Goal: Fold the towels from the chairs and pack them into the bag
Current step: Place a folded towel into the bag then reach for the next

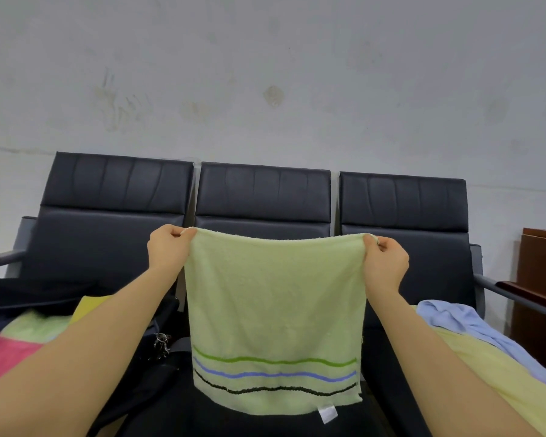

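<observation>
A: We are holding the green towel up in the middle of the frame, the left hand and right hand each pinching a top corner.

B: Yes, it is hanging flat. We are keeping both corners level, then bringing them together evenly.

A: The bag is lying lower left, beside us.

A scuffed, stained pale grey wall stands behind three joined black leather chairs; a dark reddish-brown wooden cabinet sits at right.
</observation>
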Available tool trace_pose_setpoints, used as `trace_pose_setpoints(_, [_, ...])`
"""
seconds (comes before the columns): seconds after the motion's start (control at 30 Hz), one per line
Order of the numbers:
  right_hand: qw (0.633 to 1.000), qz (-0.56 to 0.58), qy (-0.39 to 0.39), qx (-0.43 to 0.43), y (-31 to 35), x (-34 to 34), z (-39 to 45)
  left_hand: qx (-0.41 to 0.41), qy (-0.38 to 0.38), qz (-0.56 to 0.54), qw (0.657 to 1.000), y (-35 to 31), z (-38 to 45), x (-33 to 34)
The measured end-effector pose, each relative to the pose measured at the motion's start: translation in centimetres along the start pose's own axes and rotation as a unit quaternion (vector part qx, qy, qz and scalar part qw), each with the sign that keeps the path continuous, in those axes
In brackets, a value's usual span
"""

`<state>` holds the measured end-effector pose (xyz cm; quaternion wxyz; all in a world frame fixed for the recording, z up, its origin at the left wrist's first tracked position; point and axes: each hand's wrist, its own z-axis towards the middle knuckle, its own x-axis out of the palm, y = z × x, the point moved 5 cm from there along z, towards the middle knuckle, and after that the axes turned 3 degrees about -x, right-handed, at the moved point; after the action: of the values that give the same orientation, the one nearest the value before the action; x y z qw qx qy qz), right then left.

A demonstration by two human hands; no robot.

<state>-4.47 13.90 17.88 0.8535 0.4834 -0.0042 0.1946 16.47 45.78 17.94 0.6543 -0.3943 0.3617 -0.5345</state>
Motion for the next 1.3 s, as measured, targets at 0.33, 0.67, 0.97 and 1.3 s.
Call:
trace_pose_setpoints(0.33, [0.999, -0.022, 0.018, 0.016, -1.9, 0.5, 0.8, -0.02, 0.015, 0.013, 1.0, 2.5, 0.0, 0.7])
trace_pose_setpoints(0.67, [0.99, -0.006, 0.065, 0.124, -10.0, 5.7, 2.6, -0.139, 0.058, -0.074, 0.986, 9.3, 2.9, 6.2])
trace_pose_setpoints(0.97, [0.99, 0.104, 0.073, 0.061, -9.7, 8.6, 4.6, -0.052, 0.021, -0.162, 0.985, 8.5, 5.3, 9.1])
trace_pose_setpoints(1.3, [0.997, -0.026, 0.065, 0.039, -12.8, 3.4, -2.1, -0.046, -0.014, -0.033, 0.998, 14.1, -3.7, 5.9])
